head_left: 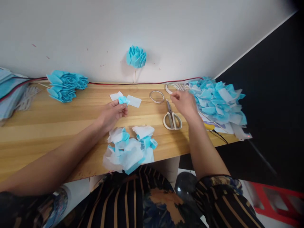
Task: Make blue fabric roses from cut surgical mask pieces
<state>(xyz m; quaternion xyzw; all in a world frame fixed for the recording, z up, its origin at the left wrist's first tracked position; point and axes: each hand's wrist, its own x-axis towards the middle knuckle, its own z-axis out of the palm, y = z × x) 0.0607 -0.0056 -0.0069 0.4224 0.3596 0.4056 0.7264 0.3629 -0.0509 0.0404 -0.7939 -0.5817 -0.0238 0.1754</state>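
My left hand pinches a small folded blue piece of fabric between thumb and fingers. Beside it, two white strips lie on the wooden table. My right hand is closed in a pinch over the table, just by a white tape roll; what its fingertips hold, if anything, is too small to make out. Scissors with white handles lie below that hand, blades pointing away from me. Left of them rests a thin ring. Crumpled blue and white fabric pieces lie near the front edge.
Finished-looking blue flowers lie at the back left, and one blue flower stands on a stick against the wall. A heap of blue and white pieces covers the right end, near a yellow-handled tool. A red-black cable runs along the wall.
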